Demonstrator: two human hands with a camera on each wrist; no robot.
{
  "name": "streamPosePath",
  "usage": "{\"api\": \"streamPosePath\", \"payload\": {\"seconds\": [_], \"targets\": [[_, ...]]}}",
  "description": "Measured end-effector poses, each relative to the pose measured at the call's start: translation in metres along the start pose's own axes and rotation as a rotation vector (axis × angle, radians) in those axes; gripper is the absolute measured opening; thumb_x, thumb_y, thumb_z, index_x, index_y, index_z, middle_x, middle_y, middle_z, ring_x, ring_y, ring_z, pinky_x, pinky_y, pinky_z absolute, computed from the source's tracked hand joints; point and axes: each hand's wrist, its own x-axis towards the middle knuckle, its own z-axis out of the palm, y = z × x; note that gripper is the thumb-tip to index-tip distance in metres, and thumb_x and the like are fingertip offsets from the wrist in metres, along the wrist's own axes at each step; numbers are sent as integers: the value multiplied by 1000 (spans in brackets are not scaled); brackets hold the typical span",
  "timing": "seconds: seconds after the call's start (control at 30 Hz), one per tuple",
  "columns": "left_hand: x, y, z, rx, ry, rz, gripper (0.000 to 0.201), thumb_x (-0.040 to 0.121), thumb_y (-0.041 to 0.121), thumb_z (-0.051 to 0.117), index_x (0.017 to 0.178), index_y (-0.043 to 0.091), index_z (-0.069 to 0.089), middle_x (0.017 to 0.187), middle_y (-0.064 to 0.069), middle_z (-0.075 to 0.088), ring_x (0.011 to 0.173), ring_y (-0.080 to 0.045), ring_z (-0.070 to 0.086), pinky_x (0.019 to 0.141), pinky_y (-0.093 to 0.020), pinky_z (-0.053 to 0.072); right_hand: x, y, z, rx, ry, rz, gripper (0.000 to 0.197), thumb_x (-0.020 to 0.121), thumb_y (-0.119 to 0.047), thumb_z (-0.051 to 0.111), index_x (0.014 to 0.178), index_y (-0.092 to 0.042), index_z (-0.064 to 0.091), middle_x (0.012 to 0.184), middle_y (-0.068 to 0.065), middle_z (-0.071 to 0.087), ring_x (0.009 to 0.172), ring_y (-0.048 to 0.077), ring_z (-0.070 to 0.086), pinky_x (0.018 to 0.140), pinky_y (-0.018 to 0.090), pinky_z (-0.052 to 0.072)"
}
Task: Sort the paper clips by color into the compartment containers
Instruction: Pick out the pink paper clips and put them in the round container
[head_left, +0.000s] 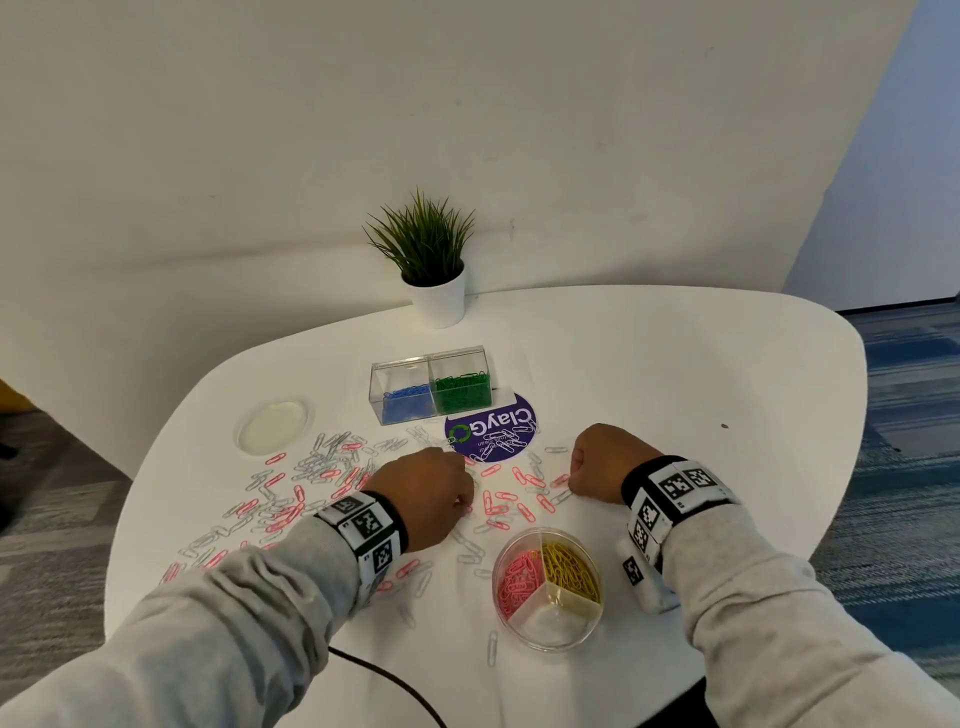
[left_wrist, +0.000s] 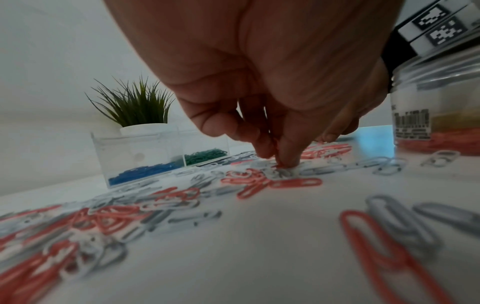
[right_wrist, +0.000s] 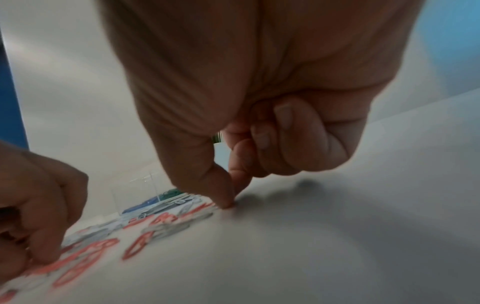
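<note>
Pink and white paper clips (head_left: 322, 473) lie scattered across the white table (head_left: 675, 374). My left hand (head_left: 465, 501) is curled over the middle of the scatter. Its thumb and forefinger (left_wrist: 285, 158) pinch at a pink clip down on the table among white ones. My right hand (head_left: 571, 486) is curled too, and its thumb and forefinger (right_wrist: 226, 197) pinch the end of a pink clip (right_wrist: 230, 206) on the table. A round three-part container (head_left: 548, 587) holds pink and yellow clips; its third part looks empty. A clear box (head_left: 431, 384) holds blue and green clips.
A potted plant (head_left: 434, 260) stands at the back by the wall. A round clear lid (head_left: 275, 426) lies at the left, and a purple round sticker (head_left: 491, 434) is under some clips. A black cable (head_left: 384, 675) runs off the near edge.
</note>
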Motion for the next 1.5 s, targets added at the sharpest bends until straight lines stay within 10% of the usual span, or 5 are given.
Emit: {"api": "streamPosePath", "payload": {"seconds": [0.4, 0.67, 0.97, 1.5], "targets": [[-16, 20, -34, -615, 133, -175, 9, 90, 31, 65, 82, 28, 69, 80, 16, 68, 73, 2, 61, 63, -12, 44, -5, -5, -4, 89, 72, -151, 11, 86, -24, 71, 98, -25, 72, 101, -11, 58, 97, 11, 56, 81, 22, 40], [-41, 70, -37, -299, 48, 174, 18, 92, 28, 58, 102, 29, 73, 96, 12, 71, 80, -4, 62, 76, -25, 54, -15, -12, -9, 121, 31, -143, 11, 81, -14, 64, 91, -10, 67, 95, 0, 65, 87, 17, 60, 68, 25, 47], [-55, 61, -40, -499, 140, 22, 24, 85, 27, 73, 109, 30, 71, 96, 14, 74, 82, 1, 67, 77, -17, 53, -71, -47, -53, 60, -228, -316, 11, 76, -12, 69, 78, -23, 66, 74, -10, 63, 66, 8, 55, 63, 25, 46], [-64, 63, -30, -509, -12, -157, 25, 89, 38, 66, 107, 21, 73, 98, 7, 71, 89, -9, 63, 70, -14, 42, -93, -87, -32, -189, -278, -443, 35, 85, -3, 52, 89, -38, 56, 98, -13, 65, 91, 10, 62, 79, 28, 52]]}}
